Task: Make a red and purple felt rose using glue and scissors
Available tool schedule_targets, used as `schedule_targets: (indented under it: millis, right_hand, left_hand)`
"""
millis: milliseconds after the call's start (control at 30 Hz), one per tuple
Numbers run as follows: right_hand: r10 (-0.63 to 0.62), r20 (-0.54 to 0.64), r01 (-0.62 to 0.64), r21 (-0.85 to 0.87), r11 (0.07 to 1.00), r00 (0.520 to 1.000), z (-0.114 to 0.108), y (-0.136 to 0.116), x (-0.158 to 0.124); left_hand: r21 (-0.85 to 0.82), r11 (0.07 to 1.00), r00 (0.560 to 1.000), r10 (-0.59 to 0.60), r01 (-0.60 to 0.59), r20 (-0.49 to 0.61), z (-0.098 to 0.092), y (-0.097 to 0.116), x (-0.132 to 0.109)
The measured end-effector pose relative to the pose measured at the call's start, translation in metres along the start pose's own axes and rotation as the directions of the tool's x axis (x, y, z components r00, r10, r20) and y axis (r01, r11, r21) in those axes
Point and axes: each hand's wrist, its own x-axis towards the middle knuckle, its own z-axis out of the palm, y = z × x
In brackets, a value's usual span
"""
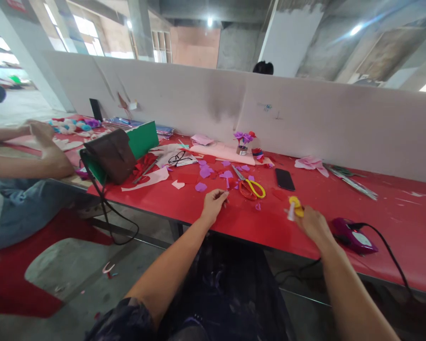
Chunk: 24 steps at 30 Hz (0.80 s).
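Red covered the counter (404, 237), and the person's two hands worked along its near edge. The right hand (313, 222) gripped a yellow-and-white item (297, 208) above the counter, blurred too much to name more closely. The left hand (213, 207) was bent over the near edge, thumb and fingers drawn together; whether anything small sat between them I cannot tell.

Between the hands, a little farther from the near edge, lay scissors (244, 179) with one yellow and one orange-red handle, their blades slightly apart and pointing toward the back edge. Purple paper petals (205, 171) were scattered around and to the left of them, and a black smartphone (284, 179) lay flat to their right. Beside the right wrist, close to the near edge, rested a purple corded device (355, 236).

Toward the back edge, purple paper flowers (244, 137) stood in a small jar (242, 151), next to a pale pink sheet (223, 152). Farther left lay black-framed eyeglasses (177, 158), then a brown bag (115, 156) leaning against a green board (145, 141). To the right, pink paper (310, 164) lay near a bundle of thin silvery rods (357, 183). A co-worker's bare arm (31, 166) showed at the far left
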Motion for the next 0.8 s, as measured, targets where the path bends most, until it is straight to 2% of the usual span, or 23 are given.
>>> schedule_targets:
  millis: [67, 133, 200, 267, 300, 333, 367, 400, 433, 467, 500, 567, 667, 800]
  right_hand:
    - [0.076, -0.021, -0.078, -0.099, 0.992, 0.997, -0.007, 0.019, 0.015]
    - [0.124, -0.045, -0.129, -0.165, 0.978, 0.991, -0.009, 0.025, 0.023]
    - [0.136, -0.101, -0.154, -0.205, 0.967, 0.986, -0.003, 0.014, 0.019]
    - [0.093, -0.171, -0.131, -0.224, 0.966, 0.981, 0.008, -0.016, 0.005]
    - [0.035, -0.186, -0.077, -0.224, 0.972, 0.982, 0.016, -0.037, -0.005]
    - [-0.073, -0.185, 0.031, -0.220, 0.975, 0.980, 0.024, -0.060, -0.015]
    - [-0.288, -0.175, 0.245, -0.230, 0.942, 0.942, 0.032, -0.084, -0.024]
    - [-0.478, -0.128, 0.437, -0.253, 0.863, 0.869, 0.040, -0.107, -0.032]
    - [-0.590, -0.092, 0.546, -0.288, 0.787, 0.802, 0.046, -0.126, -0.038]
    - [-0.634, -0.084, 0.578, -0.332, 0.745, 0.769, 0.052, -0.141, -0.041]
    - [-0.646, -0.071, 0.579, -0.379, 0.722, 0.760, 0.057, -0.151, -0.043]
    - [-0.649, -0.052, 0.562, -0.452, 0.693, 0.759, 0.062, -0.156, -0.040]
    - [-0.675, -0.033, 0.579, -0.484, 0.656, 0.737, 0.063, -0.141, -0.035]
    - [-0.667, -0.081, 0.558, -0.479, 0.678, 0.741, 0.061, -0.128, -0.035]
  left_hand:
    - [-0.009, 1.000, 1.000, 0.007, -0.007, -0.001, 0.000, 0.001, 0.000]
    - [-0.016, 1.000, 1.000, 0.015, -0.015, -0.003, 0.000, 0.001, 0.000]
    - [-0.018, 1.000, 1.000, 0.020, -0.020, -0.004, 0.000, 0.001, 0.000]
    - [-0.014, 1.000, 1.000, 0.022, -0.022, -0.004, 0.000, 0.000, 0.000]
    - [-0.010, 1.000, 1.000, 0.023, -0.023, -0.004, 0.000, 0.000, -0.001]
    - [-0.006, 1.000, 1.000, 0.025, -0.025, -0.004, -0.001, 0.000, -0.001]
    - [0.000, 1.000, 1.000, 0.026, -0.026, -0.004, -0.001, 0.000, -0.001]
    - [0.006, 1.000, 1.000, 0.029, -0.029, -0.001, -0.001, -0.001, -0.001]
    - [0.012, 0.999, 1.000, 0.031, -0.031, 0.004, -0.001, -0.001, -0.001]
    - [0.018, 0.999, 0.999, 0.033, -0.033, 0.009, -0.001, -0.001, -0.001]
    - [0.023, 0.999, 0.999, 0.036, -0.036, 0.014, -0.001, -0.002, -0.001]
    - [0.027, 0.999, 0.999, 0.041, -0.041, 0.016, -0.001, -0.003, -0.001]
    - [0.025, 0.999, 0.999, 0.037, -0.038, 0.006, -0.001, -0.004, 0.001]
    - [0.028, 0.999, 1.000, 0.019, -0.019, 0.005, -0.002, -0.004, 0.001]
